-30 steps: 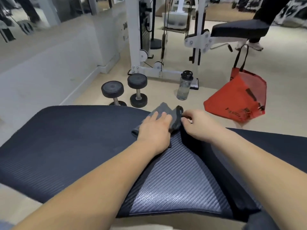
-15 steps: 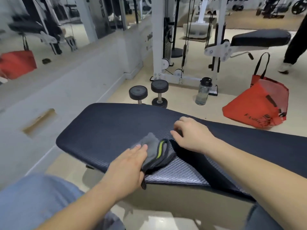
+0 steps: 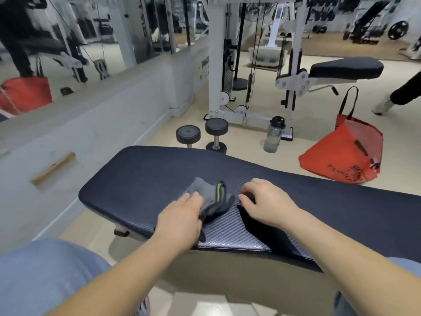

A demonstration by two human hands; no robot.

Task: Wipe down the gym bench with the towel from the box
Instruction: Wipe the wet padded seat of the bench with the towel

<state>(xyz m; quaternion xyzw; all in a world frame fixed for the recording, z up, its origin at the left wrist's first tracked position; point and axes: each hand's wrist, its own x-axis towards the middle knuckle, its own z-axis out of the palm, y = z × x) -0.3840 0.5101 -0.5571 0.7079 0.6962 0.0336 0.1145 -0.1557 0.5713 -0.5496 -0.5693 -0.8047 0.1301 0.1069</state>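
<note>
Left hand (image 3: 180, 221): flat on crumpled grey towel (image 3: 213, 198), centre.
Right hand (image 3: 270, 202): loosely curled, empty, on black padded bench (image 3: 141, 179).

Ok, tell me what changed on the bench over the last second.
The left hand slid the towel from the far edge of the bench toward the near edge. The right hand, which was at the towel's end, now rests apart from it beside the seam. The left hand still presses the towel; the dumbbells, bottle and red bag stayed put.
</note>
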